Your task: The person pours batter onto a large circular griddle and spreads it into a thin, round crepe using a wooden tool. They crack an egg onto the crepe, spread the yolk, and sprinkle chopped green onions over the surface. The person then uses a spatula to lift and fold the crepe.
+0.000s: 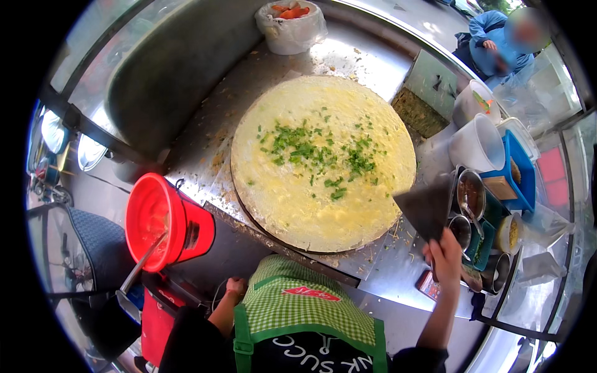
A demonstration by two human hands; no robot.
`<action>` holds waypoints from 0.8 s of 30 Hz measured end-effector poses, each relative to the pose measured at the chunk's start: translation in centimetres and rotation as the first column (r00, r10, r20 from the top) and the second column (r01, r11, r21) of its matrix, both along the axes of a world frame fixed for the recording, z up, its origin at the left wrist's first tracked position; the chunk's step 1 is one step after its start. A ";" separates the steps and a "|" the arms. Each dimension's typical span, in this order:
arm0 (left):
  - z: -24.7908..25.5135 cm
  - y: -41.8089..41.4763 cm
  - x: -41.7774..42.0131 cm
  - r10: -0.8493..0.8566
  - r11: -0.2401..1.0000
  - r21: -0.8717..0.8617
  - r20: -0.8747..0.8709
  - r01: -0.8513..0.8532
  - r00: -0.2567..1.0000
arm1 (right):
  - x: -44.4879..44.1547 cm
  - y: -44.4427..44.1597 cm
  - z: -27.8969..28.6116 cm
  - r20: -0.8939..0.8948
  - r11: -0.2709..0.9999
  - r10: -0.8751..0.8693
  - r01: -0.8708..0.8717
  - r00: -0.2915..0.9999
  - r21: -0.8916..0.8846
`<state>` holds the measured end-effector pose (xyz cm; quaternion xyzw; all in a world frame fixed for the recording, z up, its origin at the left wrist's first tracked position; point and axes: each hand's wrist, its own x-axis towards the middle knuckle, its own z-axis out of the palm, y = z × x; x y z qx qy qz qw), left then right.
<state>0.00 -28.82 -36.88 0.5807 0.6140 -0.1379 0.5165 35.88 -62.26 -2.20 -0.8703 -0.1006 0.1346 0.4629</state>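
Note:
A large round crepe (298, 210) covers the circular griddle, its surface yellow with egg and strewn with chopped green herbs (303, 147) around the middle. My right hand (445, 256) grips a wide metal scraper (424, 207), whose blade reaches the crepe's right edge; whether it touches is unclear. Low beside the green checked apron (298, 298), my left hand (237, 285) is curled near the counter's front edge, away from the griddle. What its fingers do is too small to tell.
A red bucket (193, 228) with a ladle stands left. At right are a metal box (429, 88), a white tub (478, 142), a blue bin (517, 182), a sauce pot (472, 186) and a phone (428, 285). A lined tub (291, 35) stands at the back. A person (494, 42) is outside.

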 end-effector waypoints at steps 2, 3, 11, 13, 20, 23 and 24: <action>-3.0 2.9 -2.3 0.097 0.992 -0.083 0.052 -0.092 0.994 | 3.3 5.5 -0.3 0.121 0.986 0.083 -0.064 0.989 -0.156; -3.6 4.1 -2.8 0.105 0.991 -0.091 0.036 -0.101 0.994 | 4.5 7.8 -0.3 0.227 0.966 0.144 -0.087 0.963 -0.243; -1.8 8.7 -6.6 0.260 0.960 -0.102 -0.005 -0.259 0.966 | 8.5 13.1 0.0 0.300 0.755 0.406 -0.132 0.863 -0.642; -1.9 8.5 -7.3 0.278 0.955 -0.096 -0.028 -0.279 0.960 | 9.0 13.1 -0.7 0.280 0.737 0.439 -0.164 0.854 -0.656; -2.3 4.9 -6.6 0.199 0.965 -0.174 0.005 -0.195 0.980 | 10.3 12.8 -1.0 0.301 0.687 0.529 -0.192 0.793 -0.701; -3.3 3.6 -6.9 0.255 0.954 -0.177 0.048 -0.243 0.966 | 11.0 12.0 0.0 -0.350 0.911 0.380 -0.412 0.856 -0.020; -3.4 3.1 -6.6 0.270 0.951 -0.171 0.060 -0.257 0.961 | 10.8 11.2 0.9 -0.361 0.909 0.370 -0.414 0.856 -0.049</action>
